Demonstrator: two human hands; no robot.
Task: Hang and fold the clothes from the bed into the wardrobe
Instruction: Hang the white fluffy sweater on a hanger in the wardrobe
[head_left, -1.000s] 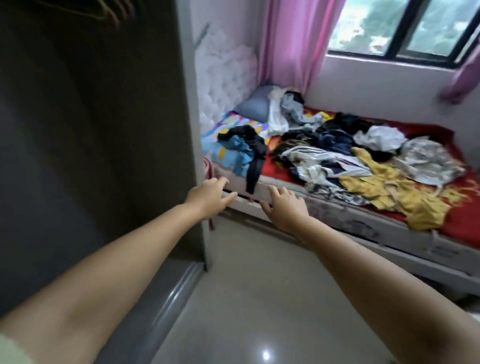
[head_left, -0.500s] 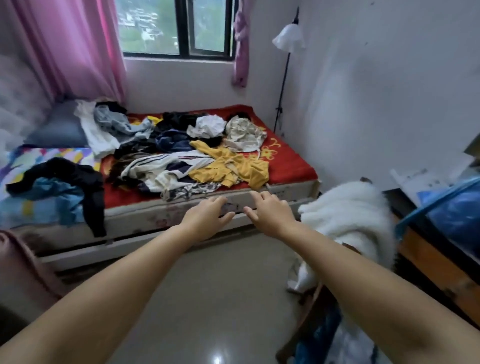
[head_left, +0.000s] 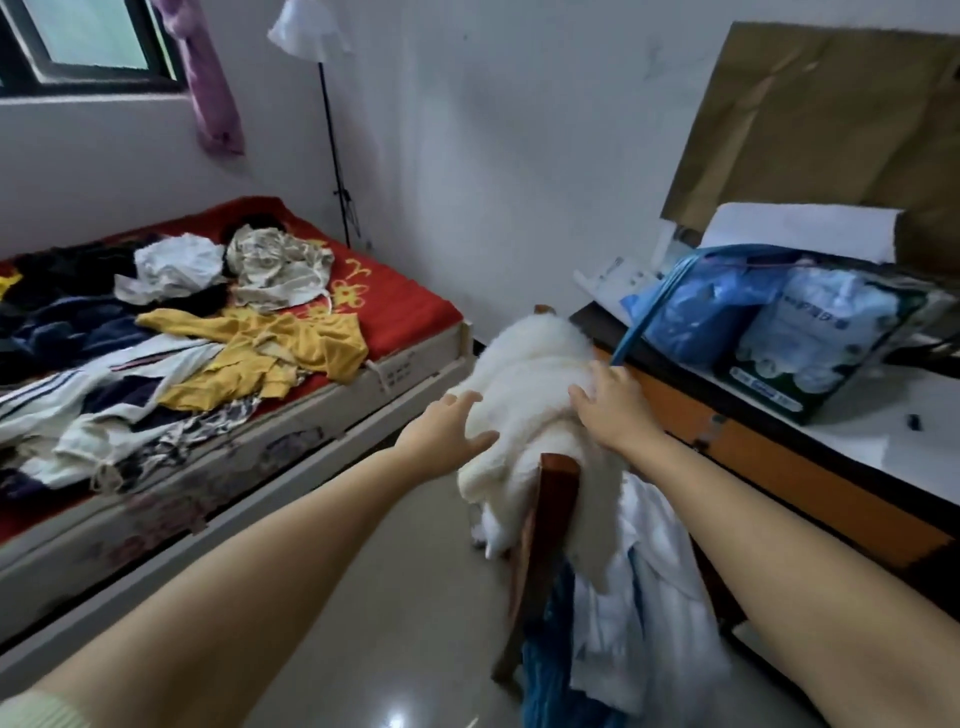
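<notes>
Over the brown wooden chair back (head_left: 553, 499), a fluffy white fleece garment (head_left: 524, 374) lies draped. Left hand (head_left: 441, 428) and right hand (head_left: 610, 402) both rest on it with fingers spread and straight, gripping nothing. Left of the chair, the red-sheeted bed (head_left: 400, 306) holds the heap of crumpled clothes (head_left: 171, 332), a mustard-yellow garment (head_left: 270, 348) nearest.

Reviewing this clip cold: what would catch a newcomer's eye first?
Both hands, the left hand and the right hand, rest with spread fingers on a fluffy white garment draped over a wooden chair in the middle. To the left, a heap of clothes covers the red bed.
</notes>
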